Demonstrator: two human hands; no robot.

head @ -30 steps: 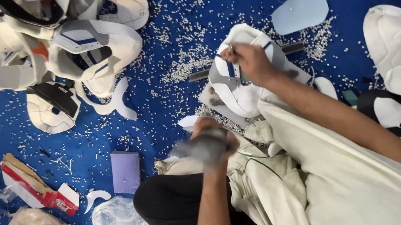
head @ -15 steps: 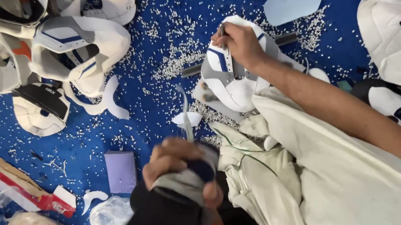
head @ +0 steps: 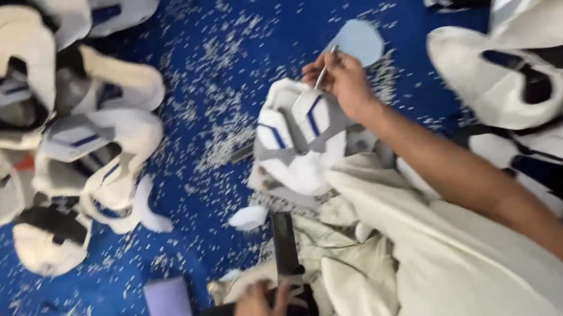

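Since the earlier frame the left hand (head: 260, 315) has dropped to the bottom edge of the view, and the dark flat blade (head: 284, 245) it holds now points straight up toward the white padded piece (head: 298, 146). Its fingers are closed round the blade's handle. The right hand (head: 339, 79) has stayed at the top of the padded piece, fingers pinching a thin metal needle (head: 325, 67). The padded piece, white with blue stripes and grey trim, lies on cream cloth (head: 404, 263) over the person's lap. White scraps litter the blue floor (head: 227, 38). More padded pieces (head: 85, 144) are piled at the left, and a pale purple block (head: 168, 309) lies near the left hand.
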